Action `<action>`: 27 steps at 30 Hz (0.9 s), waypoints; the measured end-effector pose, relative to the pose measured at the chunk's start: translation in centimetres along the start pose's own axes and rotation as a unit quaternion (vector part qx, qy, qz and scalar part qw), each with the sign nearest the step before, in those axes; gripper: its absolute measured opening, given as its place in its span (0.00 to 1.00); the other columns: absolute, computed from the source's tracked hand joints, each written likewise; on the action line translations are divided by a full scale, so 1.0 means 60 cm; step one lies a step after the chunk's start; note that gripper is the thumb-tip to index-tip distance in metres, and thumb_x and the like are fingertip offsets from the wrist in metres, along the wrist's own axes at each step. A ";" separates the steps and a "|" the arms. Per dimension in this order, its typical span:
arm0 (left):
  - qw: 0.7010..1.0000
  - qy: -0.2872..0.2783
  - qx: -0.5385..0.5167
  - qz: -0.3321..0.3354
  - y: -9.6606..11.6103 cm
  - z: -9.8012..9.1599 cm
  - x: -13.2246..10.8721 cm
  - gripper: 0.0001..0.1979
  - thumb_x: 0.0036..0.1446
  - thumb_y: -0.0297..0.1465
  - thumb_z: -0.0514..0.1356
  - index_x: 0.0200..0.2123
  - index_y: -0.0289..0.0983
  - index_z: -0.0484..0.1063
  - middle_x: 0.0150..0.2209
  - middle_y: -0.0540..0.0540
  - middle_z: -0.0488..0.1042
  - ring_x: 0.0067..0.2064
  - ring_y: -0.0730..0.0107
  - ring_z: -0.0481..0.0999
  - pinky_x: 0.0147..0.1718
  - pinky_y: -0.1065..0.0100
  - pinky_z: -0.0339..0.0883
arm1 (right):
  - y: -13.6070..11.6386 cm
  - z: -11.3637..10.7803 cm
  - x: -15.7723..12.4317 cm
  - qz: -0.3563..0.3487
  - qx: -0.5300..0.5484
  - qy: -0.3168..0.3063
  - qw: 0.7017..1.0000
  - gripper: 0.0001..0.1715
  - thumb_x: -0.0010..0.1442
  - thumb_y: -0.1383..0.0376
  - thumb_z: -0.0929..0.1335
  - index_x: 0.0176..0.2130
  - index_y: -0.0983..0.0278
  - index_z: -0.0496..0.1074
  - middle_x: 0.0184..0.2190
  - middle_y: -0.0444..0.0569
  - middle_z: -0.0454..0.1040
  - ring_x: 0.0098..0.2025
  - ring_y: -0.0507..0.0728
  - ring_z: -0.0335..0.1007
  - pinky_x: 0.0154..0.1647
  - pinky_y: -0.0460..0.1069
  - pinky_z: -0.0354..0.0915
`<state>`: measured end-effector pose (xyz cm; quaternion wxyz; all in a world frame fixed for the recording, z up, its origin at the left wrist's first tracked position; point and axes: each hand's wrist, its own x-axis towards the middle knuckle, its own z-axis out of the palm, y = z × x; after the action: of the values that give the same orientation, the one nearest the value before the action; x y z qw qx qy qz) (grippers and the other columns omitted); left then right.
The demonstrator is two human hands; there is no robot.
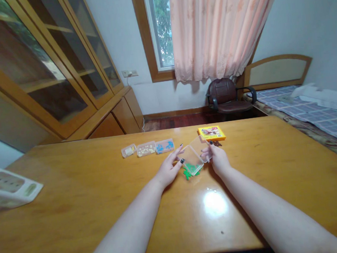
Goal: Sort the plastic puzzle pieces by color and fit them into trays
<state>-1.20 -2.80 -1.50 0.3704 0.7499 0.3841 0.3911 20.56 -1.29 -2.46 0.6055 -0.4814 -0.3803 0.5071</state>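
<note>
A clear plastic box (pixel 193 156) with its hinged lid (pixel 202 144) swung open is tilted over the table between my hands. My left hand (pixel 170 168) grips the box's left edge, thumb and fingertips apart along it. On the other side, my right hand (pixel 218 158) pinches the lid's right edge between thumb and fingers. Small green pieces (pixel 187 174) lie in a loose heap under and beside the box, some seen through its clear wall. Some dark brown pieces (pixel 217 143) lie just beyond my right hand, partly hidden by it.
Behind my left hand stand a clear box of blue pieces (pixel 164 146), one of cream pieces (pixel 146 149) and a smaller clear box (pixel 128 151). A yellow box (pixel 212 133) lies near the far table edge. A white box-like object (pixel 11 186) stands at far left.
</note>
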 end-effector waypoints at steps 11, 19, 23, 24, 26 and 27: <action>0.994 -0.023 0.101 0.020 0.002 -0.008 0.007 0.14 0.60 0.33 0.51 0.43 0.40 0.74 0.50 0.43 0.70 0.55 0.64 0.67 0.57 0.57 0.58 | 0.000 -0.003 0.007 0.059 0.036 -0.075 0.995 0.27 0.57 0.46 0.62 0.23 0.65 0.69 0.13 0.49 0.70 0.15 0.53 0.64 0.18 0.47 0.60; 0.992 -0.071 0.101 0.013 -0.005 -0.023 0.009 0.16 0.57 0.35 0.55 0.47 0.39 0.71 0.50 0.43 0.72 0.51 0.63 0.70 0.54 0.60 0.61 | 0.015 0.005 0.016 0.043 0.080 0.015 0.996 0.19 0.56 0.50 0.64 0.28 0.63 0.69 0.22 0.49 0.75 0.25 0.57 0.72 0.25 0.50 0.67; 0.986 -0.070 0.152 0.003 -0.005 -0.026 0.009 0.14 0.56 0.34 0.55 0.46 0.40 0.72 0.47 0.45 0.74 0.48 0.64 0.72 0.50 0.62 0.64 | 0.021 0.002 0.019 0.058 0.082 0.016 0.995 0.21 0.55 0.49 0.64 0.30 0.64 0.70 0.24 0.51 0.76 0.26 0.57 0.72 0.26 0.50 0.67; 0.985 -0.067 0.158 0.003 -0.005 -0.026 0.009 0.13 0.56 0.35 0.55 0.44 0.40 0.73 0.45 0.45 0.75 0.47 0.65 0.73 0.49 0.62 0.64 | 0.022 0.000 0.019 0.053 0.075 0.002 0.996 0.22 0.55 0.48 0.63 0.31 0.65 0.70 0.25 0.52 0.76 0.25 0.56 0.71 0.24 0.49 0.66; 0.986 -0.051 0.157 -0.006 -0.006 -0.025 0.009 0.12 0.57 0.35 0.55 0.40 0.39 0.74 0.42 0.46 0.77 0.45 0.65 0.74 0.48 0.63 0.65 | 0.023 -0.005 0.017 0.035 0.064 -0.028 0.997 0.26 0.56 0.46 0.61 0.34 0.66 0.71 0.28 0.53 0.76 0.22 0.54 0.69 0.20 0.48 0.63; 0.987 -0.039 0.153 -0.016 -0.007 -0.025 0.009 0.12 0.57 0.36 0.54 0.39 0.39 0.74 0.40 0.46 0.77 0.43 0.66 0.74 0.46 0.63 0.66 | 0.023 -0.007 0.017 0.024 0.063 -0.037 0.997 0.27 0.55 0.46 0.61 0.36 0.66 0.70 0.29 0.53 0.76 0.20 0.52 0.67 0.19 0.47 0.62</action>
<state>-2.39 -1.78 -1.08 0.2724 0.8060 0.4368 0.2922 20.82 -0.35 -3.91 0.6077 -0.4323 -0.3580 0.5618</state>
